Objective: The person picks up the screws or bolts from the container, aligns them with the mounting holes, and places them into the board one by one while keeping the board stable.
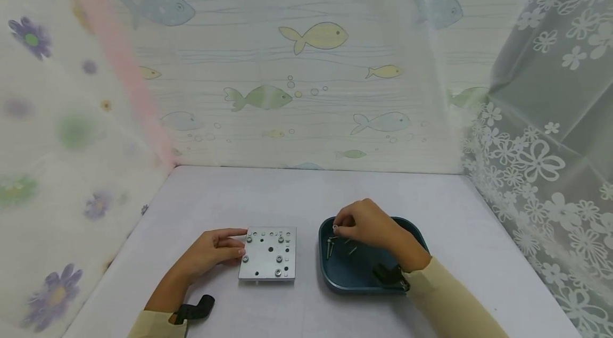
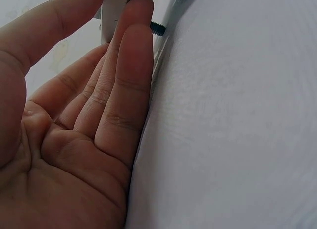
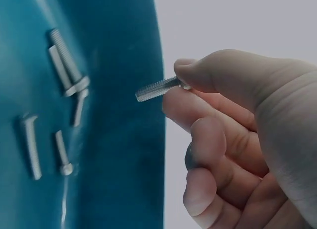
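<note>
In the head view, we see the left hand (image 1: 215,253), lower left of centre, holding the left edge of a square silver metal plate (image 1: 262,257) between thumb and fingers. Silver socket-head bolts (image 1: 279,258) stand in the plate, just below the frame's centre. Right of it, the right hand (image 1: 366,226) reaches over a dark blue, round-cornered tray (image 1: 347,273), its thumb and forefinger pinching a silver threaded screw (image 1: 335,228). We find the hands well apart. A strip of white tablecloth (image 1: 306,199) separates plate from tray, with more cloth beyond them toward the curtain (image 1: 311,130) and to the tray's right.

In the left wrist view, we see the plate's edge at the top, between thumb and nearly straight fingers; dark threaded bolt ends poke out beneath it, and white cloth fills the right side.

In the right wrist view, we see the pinched screw at centre, its free end pointing left across the tray's edge. Loose silver screws (image 3: 31,147) lie well apart from it on the left.
</note>
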Available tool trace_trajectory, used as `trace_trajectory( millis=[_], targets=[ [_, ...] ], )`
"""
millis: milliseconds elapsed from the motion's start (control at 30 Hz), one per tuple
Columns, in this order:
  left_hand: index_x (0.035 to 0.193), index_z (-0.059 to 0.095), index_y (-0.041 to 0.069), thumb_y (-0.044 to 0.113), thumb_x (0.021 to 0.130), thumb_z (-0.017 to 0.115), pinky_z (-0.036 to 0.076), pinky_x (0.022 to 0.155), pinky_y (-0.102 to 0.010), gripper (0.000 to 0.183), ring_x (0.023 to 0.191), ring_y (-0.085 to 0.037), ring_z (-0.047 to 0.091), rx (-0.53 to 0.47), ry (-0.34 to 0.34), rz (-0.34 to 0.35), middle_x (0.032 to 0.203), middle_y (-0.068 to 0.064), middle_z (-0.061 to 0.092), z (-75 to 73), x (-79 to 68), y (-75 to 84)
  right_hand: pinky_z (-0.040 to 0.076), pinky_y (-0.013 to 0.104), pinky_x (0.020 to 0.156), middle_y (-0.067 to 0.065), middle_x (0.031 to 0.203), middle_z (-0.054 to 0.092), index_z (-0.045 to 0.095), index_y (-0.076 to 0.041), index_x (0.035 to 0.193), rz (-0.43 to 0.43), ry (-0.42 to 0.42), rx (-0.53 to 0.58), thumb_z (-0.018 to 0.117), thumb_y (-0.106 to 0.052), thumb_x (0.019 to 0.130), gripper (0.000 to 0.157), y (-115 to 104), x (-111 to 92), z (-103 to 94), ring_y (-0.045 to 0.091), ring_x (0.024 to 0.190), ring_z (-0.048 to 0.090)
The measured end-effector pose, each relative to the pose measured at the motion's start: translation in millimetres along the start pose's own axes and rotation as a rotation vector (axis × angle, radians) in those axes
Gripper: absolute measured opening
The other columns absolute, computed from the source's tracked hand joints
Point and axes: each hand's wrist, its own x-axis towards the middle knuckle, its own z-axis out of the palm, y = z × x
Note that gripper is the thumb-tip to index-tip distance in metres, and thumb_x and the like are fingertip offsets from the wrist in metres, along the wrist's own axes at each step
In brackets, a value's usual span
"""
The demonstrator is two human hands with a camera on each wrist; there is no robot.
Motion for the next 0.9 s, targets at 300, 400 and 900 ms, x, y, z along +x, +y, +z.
trace_trajectory(
  millis=[300, 400, 900],
  targets=[
    [0.147, 0.058, 0.011, 0.03, 0.088, 0.083, 0.06, 0.08, -0.033, 0.066, 0.1, -0.022, 0.074, 0.001, 0.002, 0.0, 0.116, -0.009, 0.077, -2.8, -1.7, -1.4, 0.055, 0.026, 0.068, -0.019, 0.081, 0.07, 0.08, -0.023, 0.103, 0.016, 0.099, 0.102, 0.077, -0.03, 0.094, 0.012, -15, 1, -1.5, 0.003, 0.074, 0.065],
    [0.147, 0.057, 0.011, 0.029, 0.089, 0.082, 0.061, 0.08, -0.033, 0.066, 0.1, -0.022, 0.074, -0.002, -0.003, 0.005, 0.116, -0.009, 0.077, -2.9, -1.9, -1.5, 0.054, 0.027, 0.067, -0.019, 0.079, 0.069, 0.079, -0.026, 0.101, 0.028, 0.127, 0.11, 0.077, -0.03, 0.094, 0.009, -23, 2, -1.5, 0.005, 0.072, 0.064],
    [0.146, 0.059, 0.012, 0.032, 0.088, 0.083, 0.06, 0.08, -0.032, 0.066, 0.099, -0.022, 0.074, 0.019, -0.001, 0.001, 0.114, -0.008, 0.077, -0.4, 0.4, 0.6, 0.046, 0.025, 0.054, -0.015, 0.067, 0.06, 0.078, -0.031, 0.099, -0.016, 0.144, 0.18, 0.079, -0.028, 0.092, 0.007, -51, -1, 16.3, 0.006, 0.057, 0.052]
  ],
)
